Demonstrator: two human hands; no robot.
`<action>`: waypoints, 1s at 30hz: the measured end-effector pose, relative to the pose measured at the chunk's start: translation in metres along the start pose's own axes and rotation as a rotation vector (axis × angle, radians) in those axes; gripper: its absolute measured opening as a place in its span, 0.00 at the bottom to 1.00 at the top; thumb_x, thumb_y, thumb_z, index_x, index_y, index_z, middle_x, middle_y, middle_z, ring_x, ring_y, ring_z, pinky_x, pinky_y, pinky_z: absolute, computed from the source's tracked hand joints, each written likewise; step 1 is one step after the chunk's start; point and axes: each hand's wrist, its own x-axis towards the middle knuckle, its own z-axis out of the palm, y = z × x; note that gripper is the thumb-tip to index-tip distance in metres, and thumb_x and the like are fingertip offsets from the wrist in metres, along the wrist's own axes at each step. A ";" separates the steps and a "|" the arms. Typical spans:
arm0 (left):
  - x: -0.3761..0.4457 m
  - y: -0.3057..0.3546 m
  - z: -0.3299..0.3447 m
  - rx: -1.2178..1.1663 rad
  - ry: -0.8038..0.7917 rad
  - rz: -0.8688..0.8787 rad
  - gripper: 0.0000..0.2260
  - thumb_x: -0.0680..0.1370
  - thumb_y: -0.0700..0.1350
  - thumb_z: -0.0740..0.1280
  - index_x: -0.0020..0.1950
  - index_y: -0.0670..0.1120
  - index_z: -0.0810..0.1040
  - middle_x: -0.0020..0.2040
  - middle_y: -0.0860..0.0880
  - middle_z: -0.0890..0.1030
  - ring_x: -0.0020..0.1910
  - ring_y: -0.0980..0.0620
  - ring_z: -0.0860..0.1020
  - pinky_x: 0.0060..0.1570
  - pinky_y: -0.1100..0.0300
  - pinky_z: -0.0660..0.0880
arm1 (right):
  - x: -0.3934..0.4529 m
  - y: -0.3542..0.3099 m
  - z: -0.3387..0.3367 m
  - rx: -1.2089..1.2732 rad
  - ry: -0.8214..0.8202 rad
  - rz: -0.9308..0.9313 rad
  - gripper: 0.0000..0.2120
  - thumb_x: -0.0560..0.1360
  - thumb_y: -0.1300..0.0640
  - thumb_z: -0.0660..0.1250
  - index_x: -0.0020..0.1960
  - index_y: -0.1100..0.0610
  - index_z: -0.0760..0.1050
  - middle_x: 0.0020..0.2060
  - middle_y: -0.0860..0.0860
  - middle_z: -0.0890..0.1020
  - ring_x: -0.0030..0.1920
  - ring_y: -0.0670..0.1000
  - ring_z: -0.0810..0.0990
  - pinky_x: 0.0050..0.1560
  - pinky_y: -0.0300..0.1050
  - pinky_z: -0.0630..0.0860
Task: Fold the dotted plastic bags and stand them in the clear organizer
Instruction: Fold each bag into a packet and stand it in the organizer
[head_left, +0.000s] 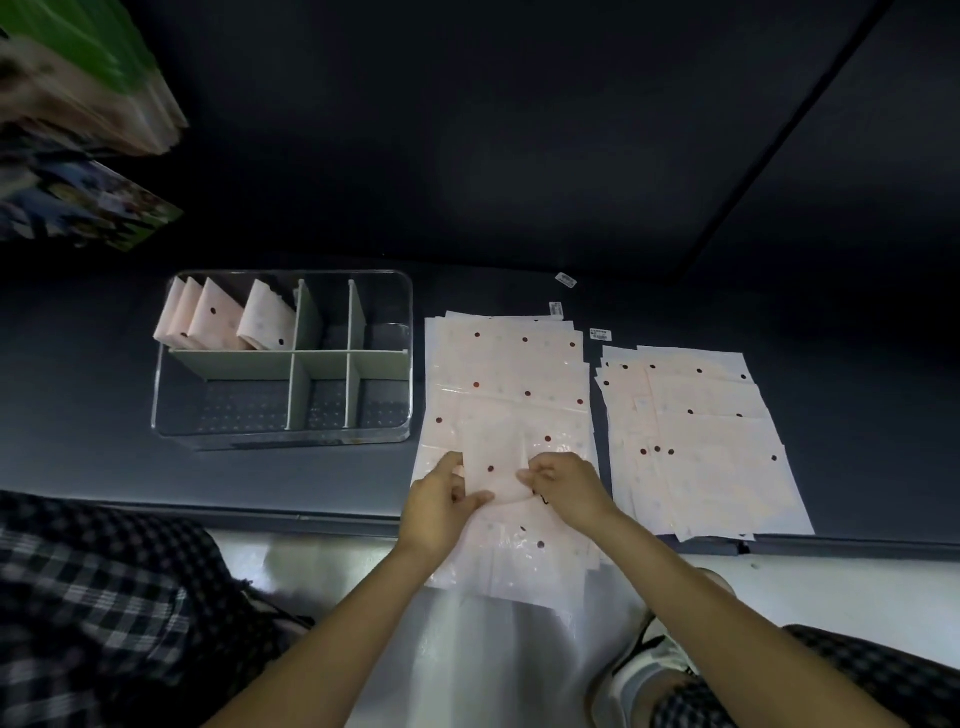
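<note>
Both hands are pinching one dotted plastic bag (493, 467) in the head view: the left hand (441, 504) is gripping its left edge with thumb and curled fingers, and the right hand (563, 483) is nipping its right edge between fingertips. That bag, a thin, glossy, pale pink sheet with dark red dots, is lying on top of a flat stack of bags (506, 374) just right of the clear organizer (283, 358), the stack's near end hanging over the dark table (857, 322) edge. Four folded bags (218, 322) are standing tilted in the organizer's back-left compartment, between its grey-green dividers. Right of the organizer, beyond the first stack, a second, fanned stack of bags (701, 441) is lying flat. Small white labels (600, 335) are sitting behind the stacks, their print too small to read. Left of and behind the organizer, blurred coloured packets (78, 104) are showing. Checked trouser legs (104, 597) and a shoe (654, 654) are filling the near foreground.
</note>
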 end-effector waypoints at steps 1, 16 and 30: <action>0.001 0.000 0.002 -0.060 0.033 -0.041 0.13 0.72 0.43 0.74 0.50 0.50 0.72 0.30 0.51 0.72 0.28 0.57 0.69 0.28 0.72 0.66 | 0.003 -0.002 0.001 -0.032 0.004 0.022 0.19 0.77 0.53 0.65 0.29 0.54 0.66 0.26 0.47 0.69 0.29 0.45 0.66 0.30 0.35 0.62; 0.005 -0.018 -0.004 1.058 -0.283 0.518 0.40 0.77 0.67 0.47 0.76 0.41 0.35 0.73 0.43 0.31 0.73 0.46 0.31 0.70 0.53 0.29 | 0.016 -0.014 0.004 -0.101 0.022 0.160 0.20 0.77 0.53 0.64 0.28 0.57 0.67 0.28 0.52 0.73 0.34 0.52 0.70 0.39 0.43 0.66; 0.021 -0.030 -0.027 1.156 -0.368 0.539 0.36 0.75 0.69 0.41 0.74 0.51 0.30 0.74 0.42 0.29 0.73 0.46 0.30 0.74 0.48 0.35 | -0.027 0.010 0.040 -0.658 0.245 -0.821 0.19 0.76 0.52 0.67 0.64 0.58 0.75 0.63 0.54 0.77 0.64 0.53 0.75 0.66 0.52 0.71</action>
